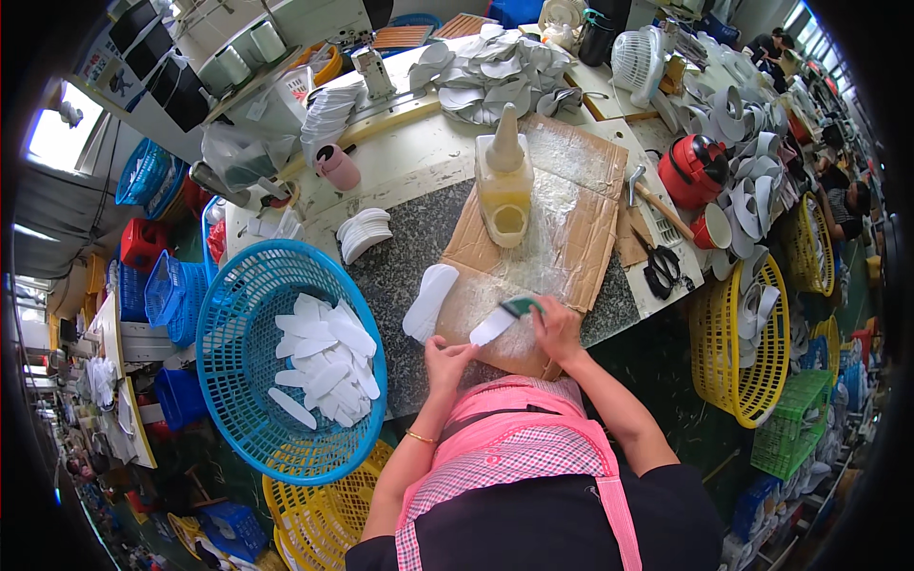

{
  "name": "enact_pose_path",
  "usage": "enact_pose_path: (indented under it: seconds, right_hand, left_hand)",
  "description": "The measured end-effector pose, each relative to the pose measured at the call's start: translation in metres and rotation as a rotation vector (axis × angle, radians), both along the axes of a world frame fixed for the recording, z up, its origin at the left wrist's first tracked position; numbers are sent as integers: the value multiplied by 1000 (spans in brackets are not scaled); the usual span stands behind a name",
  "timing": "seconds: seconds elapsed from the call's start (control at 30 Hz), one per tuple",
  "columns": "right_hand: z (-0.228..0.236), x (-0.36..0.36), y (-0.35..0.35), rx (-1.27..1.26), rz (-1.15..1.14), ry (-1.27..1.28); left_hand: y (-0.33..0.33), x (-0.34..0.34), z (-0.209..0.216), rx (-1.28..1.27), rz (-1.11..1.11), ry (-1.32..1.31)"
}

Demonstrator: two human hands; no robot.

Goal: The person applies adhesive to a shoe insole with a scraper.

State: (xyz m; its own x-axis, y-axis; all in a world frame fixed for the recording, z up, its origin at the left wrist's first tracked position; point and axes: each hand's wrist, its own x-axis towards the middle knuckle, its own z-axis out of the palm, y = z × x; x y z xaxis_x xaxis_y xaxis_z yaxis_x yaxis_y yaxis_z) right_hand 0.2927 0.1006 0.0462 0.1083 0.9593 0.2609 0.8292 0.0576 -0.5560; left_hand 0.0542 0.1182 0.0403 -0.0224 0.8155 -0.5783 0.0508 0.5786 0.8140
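A white insole-shaped piece lies on the cardboard sheet in front of me. My left hand is closed, its fingertips pinching the near left end of this piece. My right hand grips a small dark green flat tool, which rests over the far end of the piece; its exact kind is hard to make out. Left of the cardboard is a stack of similar white insole pieces. Beyond my hands stands a squeeze bottle with yellowish liquid and a pale nozzle.
A blue basket with loose white pieces stands at my left. On the right lie black scissors, a hammer and a red container. Grey-white pieces are heaped at the back. A yellow basket stands right of the table.
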Motion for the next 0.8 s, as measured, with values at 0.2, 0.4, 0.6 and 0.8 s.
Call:
enact_pose_path:
  seconds: [0.2,0.4,0.6,0.8]
  right_hand:
    - [37,29,91,137,-182,105]
    - [23,24,140,139,-147,15]
    - [34,-8,50,-136,-132,275]
    - [17,-3,3,-59,142,73]
  left_hand:
    - [24,10,56,355,56,-122]
    - [31,-14,45,1259,-616,584]
    - [11,-24,3,1358,-807,640]
    - [13,-15,-12,1389,-902,658]
